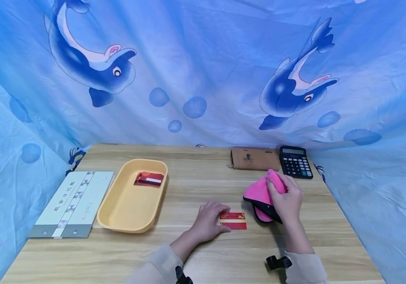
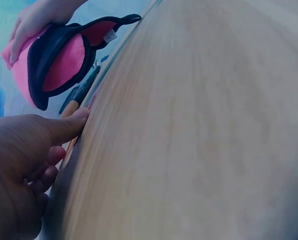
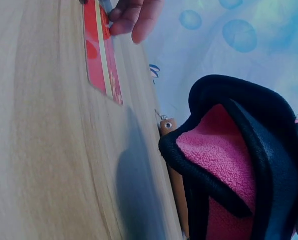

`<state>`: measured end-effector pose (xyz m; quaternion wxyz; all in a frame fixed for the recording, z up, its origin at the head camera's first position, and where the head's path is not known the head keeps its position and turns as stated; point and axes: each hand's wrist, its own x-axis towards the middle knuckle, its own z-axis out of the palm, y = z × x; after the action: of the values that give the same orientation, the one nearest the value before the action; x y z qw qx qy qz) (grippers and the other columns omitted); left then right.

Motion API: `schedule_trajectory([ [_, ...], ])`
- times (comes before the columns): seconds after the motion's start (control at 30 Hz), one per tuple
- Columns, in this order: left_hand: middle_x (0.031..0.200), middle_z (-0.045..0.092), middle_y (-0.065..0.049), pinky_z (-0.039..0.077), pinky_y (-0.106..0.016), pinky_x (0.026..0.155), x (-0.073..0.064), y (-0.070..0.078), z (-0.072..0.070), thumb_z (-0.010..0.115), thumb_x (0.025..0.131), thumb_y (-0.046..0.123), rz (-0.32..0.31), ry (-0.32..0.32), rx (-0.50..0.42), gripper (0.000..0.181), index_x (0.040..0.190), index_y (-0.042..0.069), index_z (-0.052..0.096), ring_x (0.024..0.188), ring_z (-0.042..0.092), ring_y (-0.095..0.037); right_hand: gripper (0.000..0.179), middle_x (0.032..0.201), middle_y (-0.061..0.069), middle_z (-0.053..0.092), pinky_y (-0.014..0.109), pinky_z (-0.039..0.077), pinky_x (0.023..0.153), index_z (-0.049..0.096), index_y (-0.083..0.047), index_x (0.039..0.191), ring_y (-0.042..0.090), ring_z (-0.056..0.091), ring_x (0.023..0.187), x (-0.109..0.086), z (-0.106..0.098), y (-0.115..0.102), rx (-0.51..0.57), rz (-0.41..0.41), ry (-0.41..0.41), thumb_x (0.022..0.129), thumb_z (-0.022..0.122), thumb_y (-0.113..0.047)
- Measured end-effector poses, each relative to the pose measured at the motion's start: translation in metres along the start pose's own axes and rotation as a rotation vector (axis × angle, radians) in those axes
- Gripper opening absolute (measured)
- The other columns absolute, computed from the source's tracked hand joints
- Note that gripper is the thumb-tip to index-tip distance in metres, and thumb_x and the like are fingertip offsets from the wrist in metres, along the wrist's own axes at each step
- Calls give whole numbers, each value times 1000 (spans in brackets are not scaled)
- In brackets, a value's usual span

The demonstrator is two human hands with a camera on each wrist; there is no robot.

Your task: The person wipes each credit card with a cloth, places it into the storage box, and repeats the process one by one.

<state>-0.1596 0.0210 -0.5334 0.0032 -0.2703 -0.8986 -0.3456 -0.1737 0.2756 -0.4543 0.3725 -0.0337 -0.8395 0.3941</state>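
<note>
On the table in front of me lies a red card [image 1: 236,226] with a pale yellow stripe. My left hand [image 1: 206,221] spans its left end, the thumb at the near edge and the fingers at the far edge. My right hand [image 1: 289,201] grips a folded pink cloth [image 1: 259,191] with black edging, to the right of the card. In the right wrist view the cloth [image 3: 223,150] is raised over the table, its fleecy pink inside showing, and casts a shadow. The left wrist view shows the left thumb [image 2: 71,125] low against the tabletop.
A yellow tray [image 1: 114,215] on the left holds red cards [image 1: 148,179]. Beside it lies a pale grey-green folder [image 1: 52,203]. At the back right are a brown zipped wallet [image 1: 256,159] and a black calculator [image 1: 296,162]. A blue dolphin-print curtain [image 1: 217,59] hangs behind the table.
</note>
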Motion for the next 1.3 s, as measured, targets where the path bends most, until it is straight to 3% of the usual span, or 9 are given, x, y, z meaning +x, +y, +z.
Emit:
schedule_trajectory([
  [0.23, 117, 58, 3, 43, -39, 100, -3, -8, -8, 87, 80, 14, -41, 11, -169, 42, 116, 20, 66, 112, 55, -16, 38, 115, 13, 72, 0, 40, 78, 73, -5, 122, 27, 67, 100, 0, -1, 2, -9, 11, -4, 86, 82, -13],
  [0.43, 122, 55, -5, 51, -37, 95, -6, -22, -18, 90, 74, 5, -49, 84, -250, 66, 133, 13, 61, 110, 57, -20, 37, 115, 13, 72, 1, 41, 79, 74, -5, 120, 28, 67, 101, -2, -2, 3, -2, 0, -5, 85, 83, -12],
  [0.53, 121, 58, -8, 54, -30, 83, -7, -29, -20, 90, 71, 0, -56, 124, -314, 75, 138, 7, 58, 99, 58, -18, 37, 113, 14, 72, 2, 42, 80, 74, -3, 118, 28, 67, 100, -3, 0, 4, 32, -26, 7, 83, 84, -9],
  [0.7, 103, 73, -9, 56, -23, 68, -9, -37, -24, 84, 75, -7, -89, 193, -459, 56, 127, 0, 65, 80, 64, -13, 36, 111, 15, 73, 5, 42, 81, 75, -1, 114, 28, 67, 100, -3, 3, 4, 82, -76, 9, 80, 85, -4],
  [0.8, 95, 76, -10, 58, -22, 70, -10, -37, -30, 82, 80, -2, -168, 233, -539, 38, 116, -1, 72, 80, 70, -13, 35, 110, 14, 73, 5, 43, 79, 75, -2, 114, 28, 66, 98, -4, 4, 1, 93, -84, -2, 80, 85, -5],
  [1.0, 92, 76, -17, 61, -26, 72, -3, -25, -60, 78, 86, 1, -342, 338, -682, 21, 105, -7, 73, 82, 74, -23, 35, 107, 11, 73, 5, 44, 75, 75, -5, 115, 21, 64, 93, -3, 2, -6, 97, -93, -24, 81, 85, -7],
  [1.13, 98, 73, -25, 63, -34, 75, 6, -11, -86, 70, 91, -6, -366, 383, -814, 20, 109, -14, 70, 84, 74, -31, 35, 105, 9, 72, 6, 45, 75, 76, -6, 115, 18, 63, 90, -2, 1, -13, 114, -119, -29, 81, 85, -6],
  [1.3, 108, 70, -31, 62, -34, 78, 18, 0, -110, 63, 96, -7, -351, 421, -937, 25, 120, -15, 65, 84, 73, -20, 35, 108, 8, 73, 7, 47, 78, 76, -7, 115, 17, 64, 94, 0, 2, -27, 152, -159, -58, 81, 85, -7],
])
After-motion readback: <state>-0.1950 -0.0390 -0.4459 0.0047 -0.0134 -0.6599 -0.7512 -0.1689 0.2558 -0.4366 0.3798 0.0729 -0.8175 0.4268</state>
